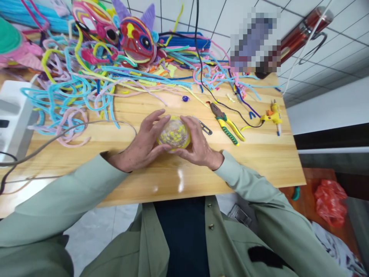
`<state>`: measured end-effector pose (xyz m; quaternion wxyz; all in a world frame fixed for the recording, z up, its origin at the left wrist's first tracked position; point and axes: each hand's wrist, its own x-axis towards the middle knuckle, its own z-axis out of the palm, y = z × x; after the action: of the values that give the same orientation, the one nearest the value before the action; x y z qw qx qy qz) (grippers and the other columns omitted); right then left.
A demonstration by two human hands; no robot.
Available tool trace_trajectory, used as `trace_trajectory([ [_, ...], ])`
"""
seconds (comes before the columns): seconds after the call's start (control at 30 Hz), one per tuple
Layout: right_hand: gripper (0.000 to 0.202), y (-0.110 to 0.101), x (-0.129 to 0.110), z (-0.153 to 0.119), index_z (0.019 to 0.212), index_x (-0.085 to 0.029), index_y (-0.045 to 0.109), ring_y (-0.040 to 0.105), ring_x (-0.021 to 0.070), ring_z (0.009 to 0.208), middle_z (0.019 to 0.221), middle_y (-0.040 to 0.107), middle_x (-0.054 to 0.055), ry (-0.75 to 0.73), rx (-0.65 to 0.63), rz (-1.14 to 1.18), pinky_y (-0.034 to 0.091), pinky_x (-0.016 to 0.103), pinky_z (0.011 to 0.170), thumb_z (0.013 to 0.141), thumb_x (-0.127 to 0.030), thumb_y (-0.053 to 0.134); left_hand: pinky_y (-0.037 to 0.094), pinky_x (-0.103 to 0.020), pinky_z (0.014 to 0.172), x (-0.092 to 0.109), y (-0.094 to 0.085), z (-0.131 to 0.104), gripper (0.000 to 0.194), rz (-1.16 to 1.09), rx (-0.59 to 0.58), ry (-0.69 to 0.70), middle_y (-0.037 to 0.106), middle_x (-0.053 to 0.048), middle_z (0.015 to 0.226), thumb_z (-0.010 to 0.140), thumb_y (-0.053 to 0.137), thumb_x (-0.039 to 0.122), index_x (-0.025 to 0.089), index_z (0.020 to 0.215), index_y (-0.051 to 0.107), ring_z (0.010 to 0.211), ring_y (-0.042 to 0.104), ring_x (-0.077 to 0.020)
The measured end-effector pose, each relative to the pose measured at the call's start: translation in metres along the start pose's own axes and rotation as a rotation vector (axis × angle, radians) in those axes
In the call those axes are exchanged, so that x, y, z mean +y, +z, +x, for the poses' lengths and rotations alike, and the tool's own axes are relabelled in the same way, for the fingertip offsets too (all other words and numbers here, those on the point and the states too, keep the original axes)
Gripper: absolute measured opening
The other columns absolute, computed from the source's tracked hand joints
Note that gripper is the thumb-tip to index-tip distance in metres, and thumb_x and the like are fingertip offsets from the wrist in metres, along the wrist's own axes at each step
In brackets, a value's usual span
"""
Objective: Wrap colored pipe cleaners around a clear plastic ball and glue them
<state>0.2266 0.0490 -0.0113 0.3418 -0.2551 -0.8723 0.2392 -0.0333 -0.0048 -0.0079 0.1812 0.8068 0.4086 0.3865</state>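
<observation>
A round, domed piece in yellow and pale mauve (pixel 174 133) sits low over the table, its surface slightly blurred. Around its left side curve the fingers and thumb of my left hand (pixel 145 140). My right hand (pixel 198 144) cups the opposite side, with the thumbs near each other at the front edge. The underside of the piece is hidden, so I cannot tell whether it rests on the wood. Just beyond my right fingers lies a small dark metal tool (pixel 205 127), partly covered by the hand. Yellow-and-green pliers (pixel 227 124) lie farther right.
Tangled pipe cleaners (pixel 95 86) cover the back left of the wooden table (pixel 184 181). Colourful fuzzy figures (pixel 138 40) stand behind them. A yellow glue gun (pixel 272 116) with a black cord is at right. A white power strip (pixel 17 111) and a cable lie at left.
</observation>
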Motion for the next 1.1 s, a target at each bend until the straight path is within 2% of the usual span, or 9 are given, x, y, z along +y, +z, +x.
trace_trajectory([
  [0.13, 0.090, -0.0062, 0.0001, 0.0017, 0.169, -0.024, 0.035, 0.054, 0.0396, 0.149, 0.157, 0.056, 0.020, 0.052, 0.014, -0.008, 0.049, 0.067, 0.125, 0.100, -0.076, 0.058, 0.050, -0.059, 0.129, 0.0000, -0.0041, 0.0002, 0.064, -0.005, 0.082, -0.131, 0.056, -0.016, 0.161, 0.115, 0.049, 0.062, 0.026, 0.167, 0.042, 0.153, 0.054, -0.0345],
  [0.2, 0.087, -0.0072, -0.0002, 0.0024, 0.168, -0.024, 0.037, 0.052, 0.0404, 0.152, 0.160, 0.054, 0.020, 0.066, 0.002, 0.004, 0.046, 0.069, 0.127, 0.101, -0.075, 0.057, 0.052, -0.056, 0.127, 0.0011, -0.0049, 0.0001, 0.063, -0.056, 0.075, -0.187, 0.061, -0.016, 0.157, 0.115, 0.048, 0.063, 0.023, 0.163, 0.047, 0.149, 0.059, -0.0330],
  [0.3, 0.084, -0.0060, 0.0002, 0.0030, 0.168, -0.024, 0.036, 0.048, 0.0406, 0.158, 0.167, 0.050, 0.021, 0.071, -0.010, 0.018, 0.041, 0.071, 0.130, 0.103, -0.074, 0.055, 0.049, -0.060, 0.130, 0.0033, -0.0041, 0.0010, 0.077, -0.110, 0.041, -0.204, 0.059, -0.018, 0.161, 0.109, 0.052, 0.075, 0.021, 0.163, 0.047, 0.151, 0.057, -0.0368],
  [0.37, 0.083, -0.0045, 0.0009, 0.0031, 0.168, -0.024, 0.036, 0.049, 0.0397, 0.158, 0.166, 0.052, 0.021, 0.066, -0.003, 0.031, 0.041, 0.069, 0.131, 0.104, -0.073, 0.056, 0.048, -0.062, 0.131, 0.0049, -0.0025, 0.0024, 0.091, -0.118, 0.040, -0.203, 0.056, -0.020, 0.163, 0.099, 0.064, 0.082, 0.020, 0.163, 0.046, 0.152, 0.056, -0.0402],
  [0.47, 0.086, -0.0031, 0.0013, 0.0030, 0.168, -0.025, 0.036, 0.051, 0.0395, 0.157, 0.165, 0.054, 0.021, 0.074, -0.005, 0.050, 0.043, 0.068, 0.131, 0.103, -0.076, 0.059, 0.050, -0.062, 0.129, 0.0066, -0.0003, 0.0039, 0.100, -0.118, 0.054, -0.233, 0.058, -0.020, 0.161, 0.089, 0.078, 0.082, 0.022, 0.162, 0.046, 0.151, 0.057, -0.0415],
  [0.67, 0.093, -0.0053, -0.0038, 0.0038, 0.170, -0.025, 0.035, 0.048, 0.0396, 0.160, 0.169, 0.051, 0.021, 0.105, -0.001, 0.103, 0.046, 0.066, 0.130, 0.099, -0.081, 0.060, 0.046, -0.061, 0.133, 0.0027, -0.0014, 0.0018, 0.089, -0.223, 0.065, -0.297, 0.053, -0.018, 0.166, 0.100, 0.070, 0.074, 0.023, 0.167, 0.041, 0.155, 0.054, -0.0407],
  [0.87, 0.083, -0.0055, -0.0074, 0.0055, 0.168, -0.024, 0.042, 0.053, 0.0361, 0.156, 0.166, 0.055, 0.019, 0.115, 0.051, 0.109, 0.050, 0.060, 0.128, 0.106, -0.077, 0.052, 0.039, -0.060, 0.137, -0.0007, -0.0027, 0.0019, 0.087, -0.234, 0.038, -0.224, 0.045, -0.017, 0.172, 0.103, 0.069, 0.068, 0.026, 0.171, 0.035, 0.162, 0.045, -0.0403],
  [0.97, 0.070, -0.0040, -0.0078, 0.0057, 0.166, -0.025, 0.045, 0.053, 0.0333, 0.157, 0.166, 0.057, 0.017, 0.129, 0.031, 0.078, 0.046, 0.060, 0.132, 0.112, -0.069, 0.044, 0.037, -0.061, 0.138, 0.0010, -0.0029, 0.0035, 0.084, -0.203, -0.019, -0.209, 0.043, -0.019, 0.172, 0.106, 0.066, 0.066, 0.023, 0.171, 0.033, 0.163, 0.043, -0.0390],
  [1.1, 0.073, -0.0028, -0.0041, 0.0044, 0.169, -0.025, 0.042, 0.050, 0.0339, 0.160, 0.168, 0.055, 0.018, 0.126, -0.006, 0.044, 0.042, 0.064, 0.134, 0.112, -0.071, 0.038, 0.037, -0.060, 0.138, 0.0005, -0.0021, 0.0038, 0.087, -0.185, -0.063, -0.207, 0.042, -0.021, 0.172, 0.107, 0.063, 0.069, 0.021, 0.172, 0.031, 0.164, 0.042, -0.0387],
])
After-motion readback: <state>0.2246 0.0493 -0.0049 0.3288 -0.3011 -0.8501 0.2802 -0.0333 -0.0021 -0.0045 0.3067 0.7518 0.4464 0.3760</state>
